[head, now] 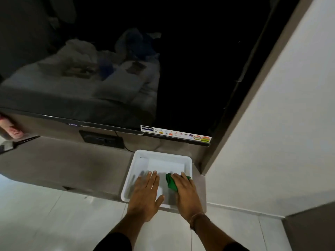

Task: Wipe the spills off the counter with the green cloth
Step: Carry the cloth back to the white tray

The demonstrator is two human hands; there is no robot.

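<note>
A green cloth (170, 182) lies inside a white plastic tray (139, 156) at the right end of the grey counter (63, 163). My right hand (184, 193) lies flat on top of the cloth, fingers over it, pressing it against the tray floor. My left hand (145, 194) rests palm down in the tray beside it, fingers spread, holding nothing. Most of the cloth is hidden under my right hand. I cannot make out any spill on the counter.
A large dark television (163, 69) hangs just above the counter. A black wall socket (102, 139) sits under it. A white wall (272, 142) closes the right side. A pink object (9, 127) stands at the far left. Pale floor tiles (54, 223) lie below.
</note>
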